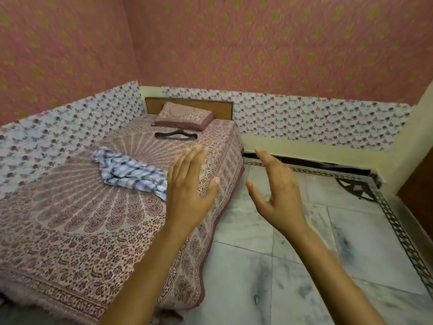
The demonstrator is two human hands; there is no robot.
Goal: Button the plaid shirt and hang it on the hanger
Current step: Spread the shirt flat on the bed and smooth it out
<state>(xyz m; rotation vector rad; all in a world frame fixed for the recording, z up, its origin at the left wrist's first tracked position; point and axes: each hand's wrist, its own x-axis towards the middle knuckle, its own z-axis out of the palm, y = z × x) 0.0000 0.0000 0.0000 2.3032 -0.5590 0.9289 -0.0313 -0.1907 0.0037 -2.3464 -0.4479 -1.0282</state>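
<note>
plaid shirt (131, 174): lies crumpled in a heap on the bed (70, 231), at 9 o'clock from the left hand (189, 191) and near it; buttoned or not, cannot tell.
hanger (175, 135): lies flat on the bed at 1 o'clock from the plaid shirt, well apart, with the pillow (185, 116) at 12 just beyond.
left hand: hovers above the bed's edge, fingers straight and together, holds nothing.
right hand (274, 191): hovers above the floor (281, 266) at 3 o'clock from the left hand, fingers straight, thumb spread, holds nothing.
risks, as judged: likely mismatches buttons and holes if fastened in the heap, with front edges hidden in folds; likely slips askew off the hanger unless spread flat first.
</note>
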